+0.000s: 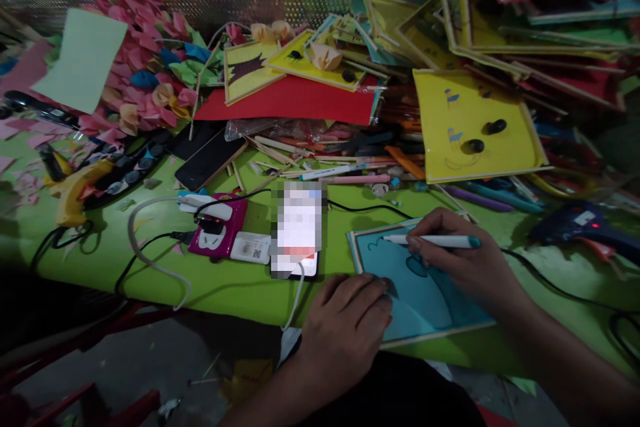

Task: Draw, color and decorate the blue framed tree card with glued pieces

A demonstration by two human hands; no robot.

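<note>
My right hand is closed around a white marker pen with a teal end. Its tip touches the upper left of a blue sheet edged with thin wooden sticks. Dark curved lines are drawn on that sheet, with a small wavy line close to the tip. My left hand lies on the sheet's left edge, fingers slightly bent and side by side; its thumb is partly hidden. Left of the sheet, a lit phone lies on the green tabletop, its screen blurred.
A magenta power strip with cables sits left of the phone. Glue guns, one yellow and one dark blue, lie at either side. Behind are folded pink paper pieces, a yellow framed sheet and loose sticks.
</note>
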